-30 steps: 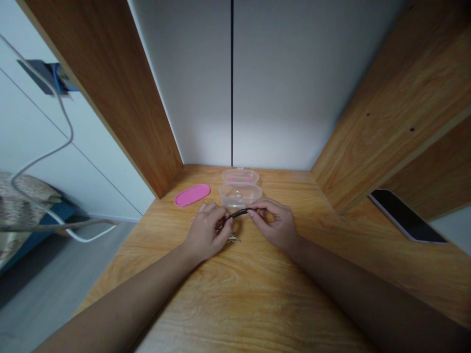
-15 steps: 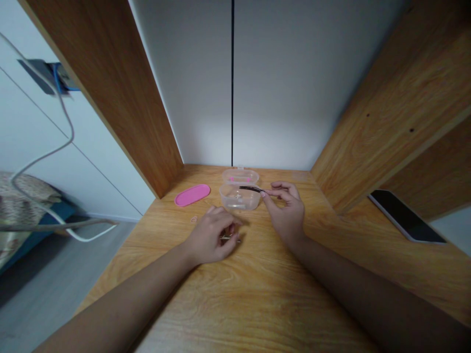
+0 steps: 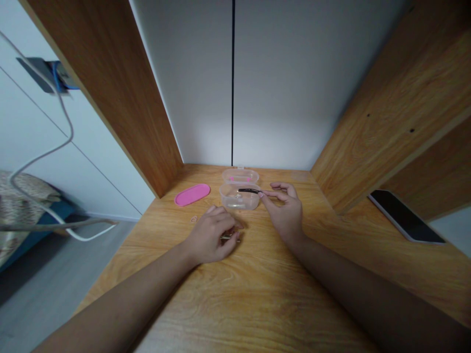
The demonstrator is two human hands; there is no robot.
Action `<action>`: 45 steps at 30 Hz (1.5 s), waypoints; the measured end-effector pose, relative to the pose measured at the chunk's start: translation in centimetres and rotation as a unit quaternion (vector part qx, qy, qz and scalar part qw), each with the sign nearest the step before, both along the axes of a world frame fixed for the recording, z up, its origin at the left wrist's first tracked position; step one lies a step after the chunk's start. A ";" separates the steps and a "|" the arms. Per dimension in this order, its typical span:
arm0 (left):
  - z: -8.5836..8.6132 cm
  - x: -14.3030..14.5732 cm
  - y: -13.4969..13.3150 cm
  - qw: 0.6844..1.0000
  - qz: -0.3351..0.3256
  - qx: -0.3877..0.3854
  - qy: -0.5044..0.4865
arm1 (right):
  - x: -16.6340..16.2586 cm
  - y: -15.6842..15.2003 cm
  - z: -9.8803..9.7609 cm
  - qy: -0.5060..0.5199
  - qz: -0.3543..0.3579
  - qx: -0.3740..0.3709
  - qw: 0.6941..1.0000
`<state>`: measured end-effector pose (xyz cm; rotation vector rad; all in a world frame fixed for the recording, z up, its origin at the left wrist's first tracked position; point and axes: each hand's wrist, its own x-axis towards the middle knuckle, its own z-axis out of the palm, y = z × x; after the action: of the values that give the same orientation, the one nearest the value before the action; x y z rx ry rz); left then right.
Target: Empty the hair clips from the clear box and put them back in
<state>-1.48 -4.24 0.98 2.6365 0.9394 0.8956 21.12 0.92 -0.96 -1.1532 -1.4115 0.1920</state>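
Observation:
Between thumb and forefinger, my right hand (image 3: 286, 213) pinches one end of a slim, curved black hair clip (image 3: 248, 190). Its free end points left, over the open clear plastic box (image 3: 241, 202). A few small things, too faint to name, show inside the box. My left hand (image 3: 213, 234) rests on the wooden table in front of the box, its fingers curled around thin gold-coloured metal pieces (image 3: 228, 238). Those pieces are partly hidden by the fingers, so their kind is unclear. Left of the box lies a small pale ring-shaped band (image 3: 194, 219).
A pink oval tray or lid (image 3: 192, 194) lies left of the box. The box's hinged clear lid (image 3: 240, 175) stands open toward the white panel (image 3: 272, 98) behind. A phone (image 3: 405, 215) lies at the right. A white cable (image 3: 40, 157) hangs at the left.
My right hand has shifted slightly left, and the black clip in it sits a little lower over the box. My left hand has stayed in place.

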 end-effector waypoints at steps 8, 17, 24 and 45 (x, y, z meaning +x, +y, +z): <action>-0.1 0.0 0.0 1.000 0.003 -0.007 0.006 | 0.0 0.3 -0.4 0.003 0.023 -0.039 0.999; 0.5 -0.3 0.1 0.998 0.013 -0.018 0.062 | -0.2 0.0 -0.1 0.016 0.055 -0.046 0.997; 1.2 -0.7 0.3 0.990 0.020 -0.040 0.136 | -0.2 -0.1 0.2 0.020 0.054 -0.030 0.998; -0.4 -0.5 0.7 0.996 -0.075 -0.036 0.022 | -0.5 -1.6 1.2 -0.023 0.096 0.042 0.994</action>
<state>-2.02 -3.51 0.56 2.6335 0.7561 0.7557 20.62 -0.64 0.29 -0.9585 -1.5564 0.2400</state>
